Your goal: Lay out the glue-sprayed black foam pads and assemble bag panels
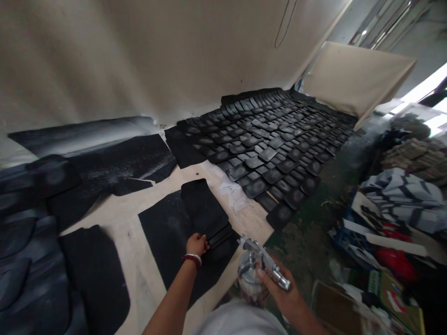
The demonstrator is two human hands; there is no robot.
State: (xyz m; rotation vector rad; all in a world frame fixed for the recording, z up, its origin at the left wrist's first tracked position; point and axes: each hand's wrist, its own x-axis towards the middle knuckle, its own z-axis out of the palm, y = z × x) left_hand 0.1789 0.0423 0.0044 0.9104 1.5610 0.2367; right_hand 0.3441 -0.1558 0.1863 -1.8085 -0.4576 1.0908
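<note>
My right hand (281,291) is wrapped around a metal spray gun (260,256) with a cup below it, its nozzle pointing left towards the table. My left hand (198,244), with a beaded bracelet at the wrist, is closed at the near edge of some overlapping black panels (204,207) with rounded corners. The fingers pinch the edge of one panel; the fingertips are partly hidden. Under these panels lies a larger black sheet (167,232) on the pale tabletop (132,260).
Many overlapping black panels (279,139) cover the far part of the table. More black pieces (31,270) are piled at the left. A pale curtain (157,56) hangs behind. On the right, folded fabric (405,195) and boxes (338,311) stand beyond the green floor (296,246).
</note>
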